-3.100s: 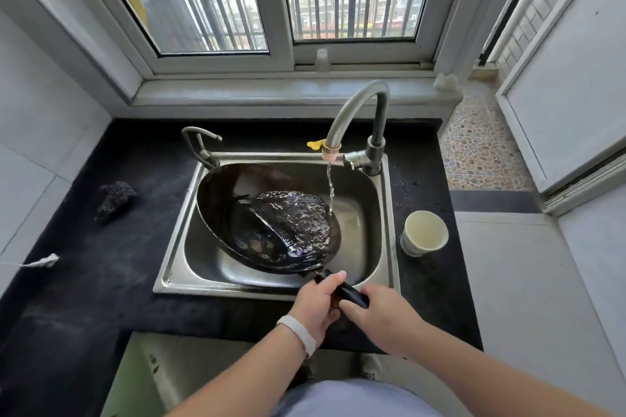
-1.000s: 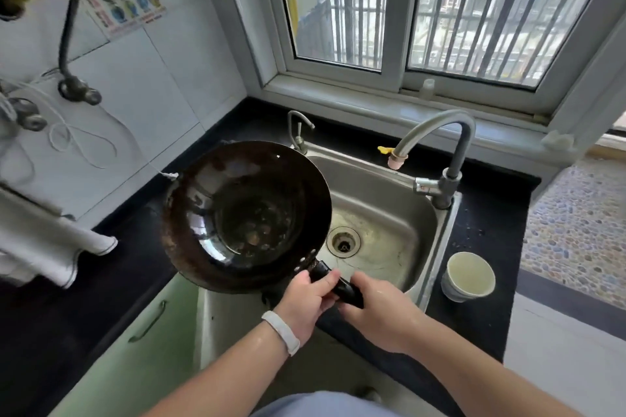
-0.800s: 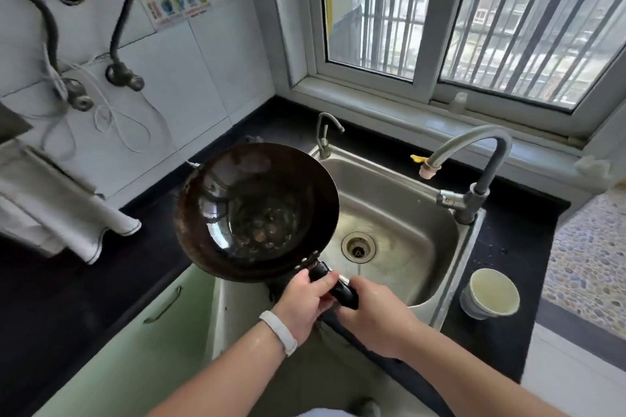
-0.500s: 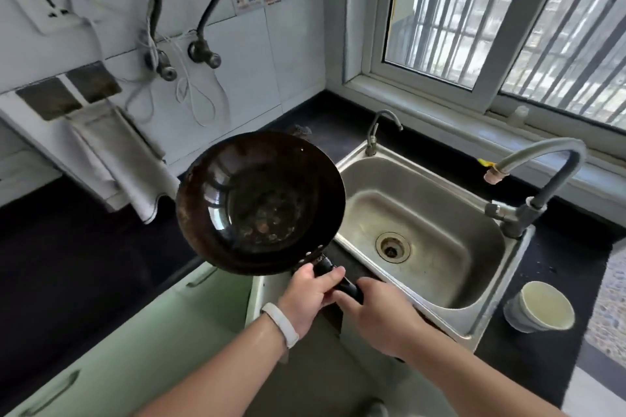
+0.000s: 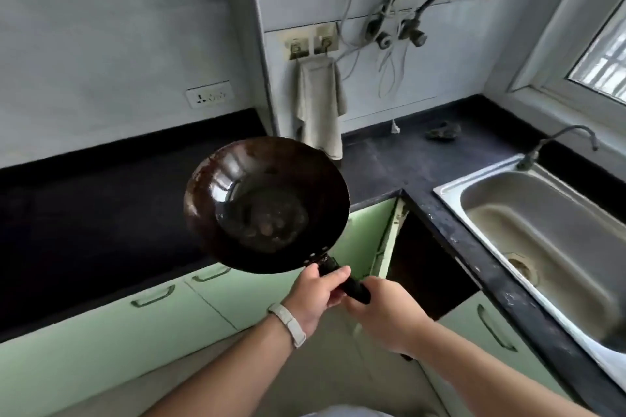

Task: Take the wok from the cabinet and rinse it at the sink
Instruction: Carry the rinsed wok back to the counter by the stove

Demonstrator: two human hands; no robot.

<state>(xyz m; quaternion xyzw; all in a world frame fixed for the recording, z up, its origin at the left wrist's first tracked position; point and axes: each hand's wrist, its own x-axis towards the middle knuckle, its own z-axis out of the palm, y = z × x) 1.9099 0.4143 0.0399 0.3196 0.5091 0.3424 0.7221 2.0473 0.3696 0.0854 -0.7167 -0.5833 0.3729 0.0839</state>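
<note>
A dark, wet wok (image 5: 266, 203) hangs in the air in front of me, tilted toward me, over the corner of the black counter (image 5: 101, 213). Both hands grip its black handle: my left hand (image 5: 316, 291), with a white wristband, nearer the bowl, and my right hand (image 5: 386, 311) at the handle's end. The steel sink (image 5: 542, 227) lies to the right, apart from the wok, with a small tap (image 5: 559, 142) behind it. Under the corner, the green cabinet door (image 5: 388, 237) stands open onto a dark opening (image 5: 426, 264).
Green cabinet fronts (image 5: 152, 322) run under the counter. A grey towel (image 5: 320, 108) hangs on the wall behind the wok, under hooks, hoses and sockets. A dark scrubber (image 5: 442, 132) lies on the counter near the window corner.
The wok has left the sink and swung left, away from the running tap, to the counter corner. My view has turned left with it. Both hands keep hold of the handle.
</note>
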